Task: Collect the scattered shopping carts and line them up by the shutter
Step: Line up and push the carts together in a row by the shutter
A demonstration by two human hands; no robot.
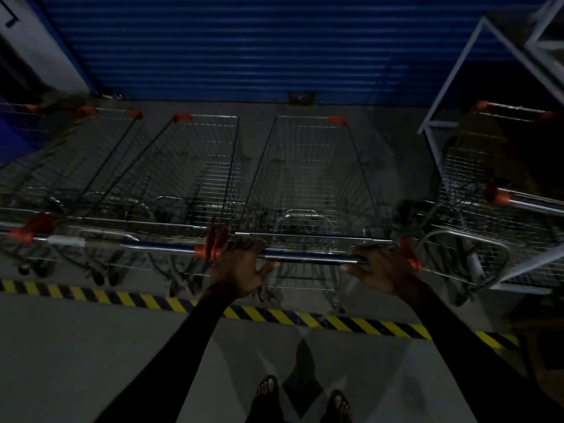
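Shopping cart (308, 178), made of thin shiny wire with orange corners, stands in the middle, its long side pointing at the ribbed blue shutter (229, 47). Both arms reach straight out. The left hand (241, 270) and right hand (381, 270) curl around its round metal handle bar (308, 257), though it's dim. More carts (146, 172) stand beside it on the left.

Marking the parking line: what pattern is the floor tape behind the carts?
Yellow and black diagonal stripes on the floor tape, in the head view.
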